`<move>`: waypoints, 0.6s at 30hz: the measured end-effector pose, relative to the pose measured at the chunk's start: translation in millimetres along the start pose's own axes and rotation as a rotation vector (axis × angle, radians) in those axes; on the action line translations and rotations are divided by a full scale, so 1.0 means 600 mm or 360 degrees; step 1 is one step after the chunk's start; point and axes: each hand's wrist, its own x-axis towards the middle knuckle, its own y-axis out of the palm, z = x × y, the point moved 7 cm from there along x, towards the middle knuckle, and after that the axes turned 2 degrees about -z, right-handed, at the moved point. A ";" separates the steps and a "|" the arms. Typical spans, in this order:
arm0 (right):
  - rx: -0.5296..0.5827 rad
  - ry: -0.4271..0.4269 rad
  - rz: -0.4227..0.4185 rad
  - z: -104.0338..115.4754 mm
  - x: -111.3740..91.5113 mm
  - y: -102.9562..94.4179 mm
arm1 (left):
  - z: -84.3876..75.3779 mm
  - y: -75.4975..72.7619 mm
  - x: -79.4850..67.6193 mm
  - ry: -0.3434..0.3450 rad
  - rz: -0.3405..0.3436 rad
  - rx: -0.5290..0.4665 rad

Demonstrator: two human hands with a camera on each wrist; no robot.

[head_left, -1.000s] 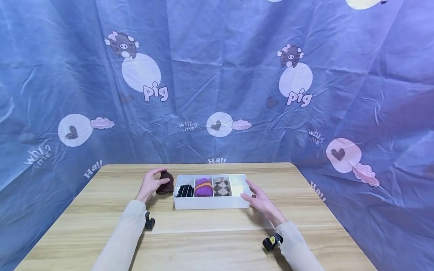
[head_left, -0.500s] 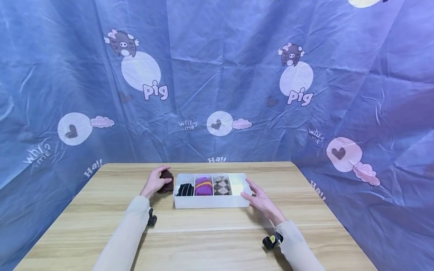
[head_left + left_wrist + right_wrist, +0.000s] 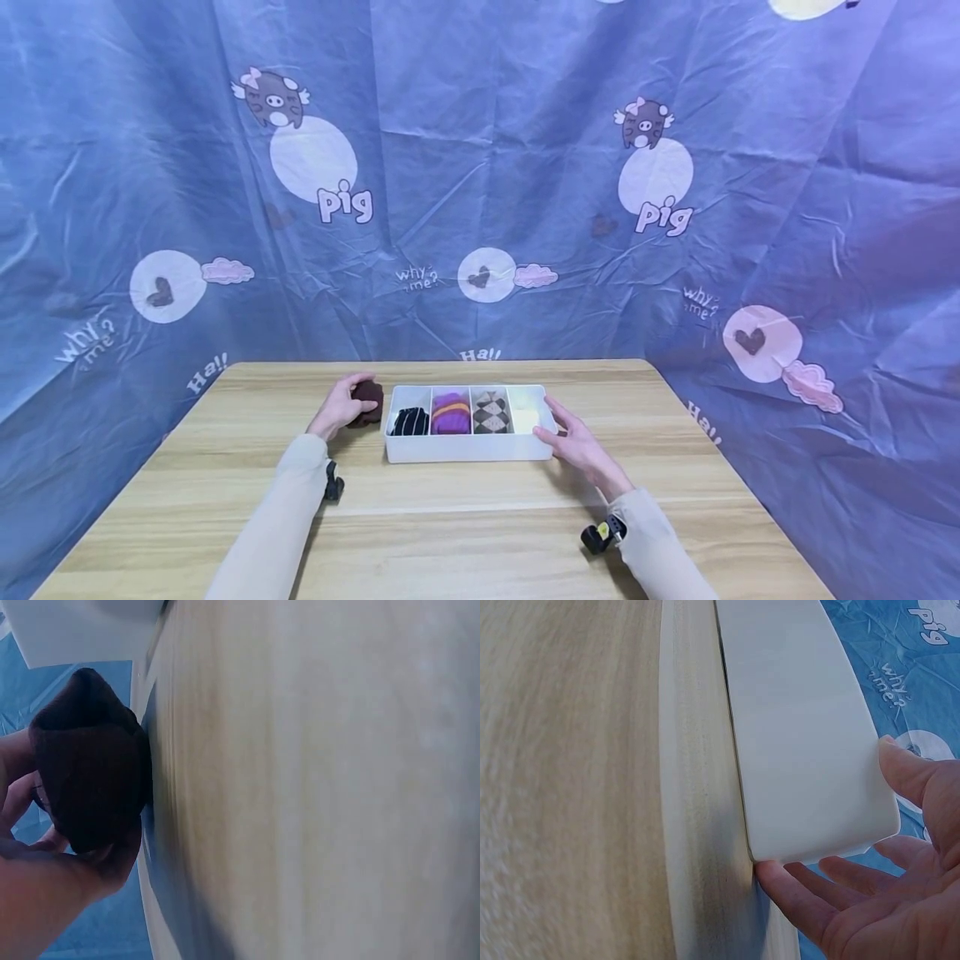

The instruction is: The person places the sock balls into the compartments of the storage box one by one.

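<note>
At the box's left end, my left hand [image 3: 339, 410] holds a dark brown rolled sock [image 3: 367, 403], thumb on the near side and fingers behind. The left wrist view shows the sock [image 3: 94, 769] close to the tabletop. My right hand [image 3: 577, 442] grips the right end of a white divided box [image 3: 468, 450]. In the right wrist view its thumb lies at the rim and its fingertips touch the end wall. From left, the compartments hold a black sock with white stripes [image 3: 410, 422], a purple sock with an orange band [image 3: 451, 414] and a grey argyle sock [image 3: 491, 413]. The rightmost shows a pale patch, unclear.
The box and both hands are on a light wooden table [image 3: 450, 542]. A blue printed cloth [image 3: 480, 167] hangs behind the table and along both sides. A small black camera sits on each wrist.
My left hand has shifted slightly to the right around the brown sock, which is turned a little and stays beside the box. The right hand and box keep their place.
</note>
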 end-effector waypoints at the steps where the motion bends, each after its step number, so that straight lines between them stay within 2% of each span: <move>1: -0.0005 0.0002 0.0001 0.000 -0.001 0.000 | 0.000 0.000 0.000 0.0001 0.0005 -0.0006; 10: 0.0011 0.0008 0.0010 0.001 0.000 0.000 | 0.008 -0.002 0.004 0.0046 0.0038 -0.0064; 18: -0.0015 0.0012 0.0017 -0.001 0.000 0.001 | 0.013 -0.013 -0.001 0.0030 -0.0030 -0.0109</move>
